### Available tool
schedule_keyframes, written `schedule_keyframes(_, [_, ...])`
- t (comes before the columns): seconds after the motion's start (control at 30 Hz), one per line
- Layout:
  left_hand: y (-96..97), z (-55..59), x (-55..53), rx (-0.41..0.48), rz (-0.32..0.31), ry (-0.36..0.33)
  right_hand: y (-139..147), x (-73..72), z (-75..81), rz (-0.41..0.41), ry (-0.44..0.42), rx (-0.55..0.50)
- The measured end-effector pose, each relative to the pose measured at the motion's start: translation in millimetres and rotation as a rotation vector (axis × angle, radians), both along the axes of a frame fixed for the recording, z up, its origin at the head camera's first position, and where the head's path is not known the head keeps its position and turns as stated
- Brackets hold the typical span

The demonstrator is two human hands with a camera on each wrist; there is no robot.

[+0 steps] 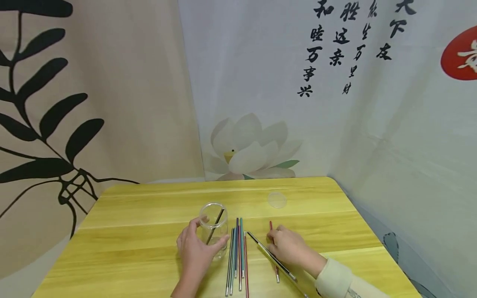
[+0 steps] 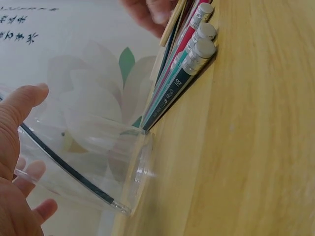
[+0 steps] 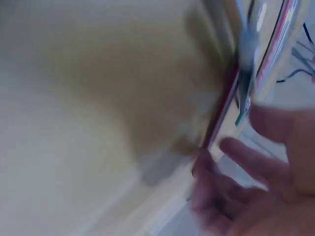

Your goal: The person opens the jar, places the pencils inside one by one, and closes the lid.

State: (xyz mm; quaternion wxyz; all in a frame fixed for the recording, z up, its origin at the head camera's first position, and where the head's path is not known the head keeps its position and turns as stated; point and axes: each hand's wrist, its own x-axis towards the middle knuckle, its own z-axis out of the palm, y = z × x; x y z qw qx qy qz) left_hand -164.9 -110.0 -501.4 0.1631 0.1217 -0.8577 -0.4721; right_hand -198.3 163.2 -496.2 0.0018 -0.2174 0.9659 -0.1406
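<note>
My left hand (image 1: 199,252) grips a clear plastic jar (image 1: 220,236) that stands on the table, thumb and fingers on opposite sides. One black pencil (image 2: 69,164) leans inside the jar. To the right, several pencils (image 1: 235,256) lie side by side, dark, green and red, with white erasers showing in the left wrist view. My right hand (image 1: 292,248) is over a red pencil (image 1: 277,273) lying on the table. In the blurred right wrist view, fingertips touch the red pencil's (image 3: 221,110) end, while the thumb stands apart. Two dark pencils (image 1: 273,258) lie diagonally beside that hand.
A round clear lid (image 1: 277,200) lies near the back of the wooden table (image 1: 141,240). Behind the table hangs a printed cloth (image 1: 253,82) with a flower, leaves and writing.
</note>
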Motion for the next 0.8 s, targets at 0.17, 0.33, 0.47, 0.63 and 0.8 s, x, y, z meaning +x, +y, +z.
schedule_keyframes(0.17, [-1.5,2.7,0.4,-0.004,0.004,-0.006,-0.6,6.3,-1.3,0.071,-0.009,-0.076])
schedule_keyframes(0.33, [0.2,2.1,1.2,-0.001,-0.005,-0.018,-1.6,5.4,-4.8,0.03,-0.165,-0.151])
schedule_keyframes(0.47, [2.8,-1.8,0.3,-0.005,-0.001,-0.01,0.9,2.5,-5.6,-0.019,-0.268,-0.254])
schedule_keyframes(0.63, [2.8,-3.7,-0.5,-0.006,-0.003,0.001,3.7,-5.8,11.1,-0.063,-0.284,-0.354])
schedule_keyframes(0.8, [-0.3,-2.2,-1.5,0.012,-0.006,0.004,-4.4,-21.9,67.0,-0.073,-0.139,-0.5])
